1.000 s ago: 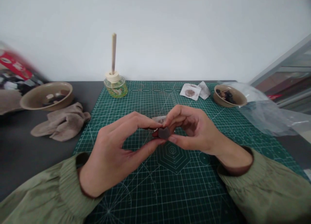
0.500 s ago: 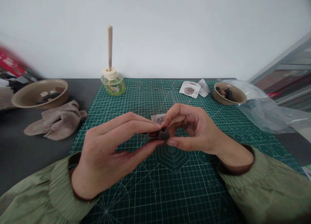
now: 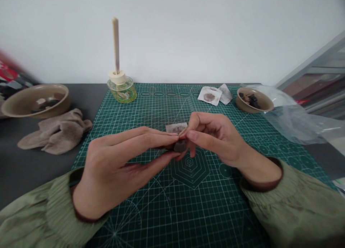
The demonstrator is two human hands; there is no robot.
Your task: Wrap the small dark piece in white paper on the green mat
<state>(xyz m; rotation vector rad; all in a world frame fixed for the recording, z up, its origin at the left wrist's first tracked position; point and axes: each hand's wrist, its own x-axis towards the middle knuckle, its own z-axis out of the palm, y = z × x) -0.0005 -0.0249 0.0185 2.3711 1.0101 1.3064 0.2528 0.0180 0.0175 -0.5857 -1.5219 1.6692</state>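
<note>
Dark brown lump [image 3: 180,146] at frame center, pinched narrow by L hand [image 3: 115,165] fingertips; R hand [image 3: 215,136] fingers narrow, just right, contact unclear; long axis unclear.

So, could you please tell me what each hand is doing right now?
Left hand: closed, pinching a small dark piece.
Right hand: closed, pinching the same piece.

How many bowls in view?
2: a tan ceramic bowl on the dark tabletop at far left, and a smaller tan bowl at the far right of the green cutting mat.
</note>
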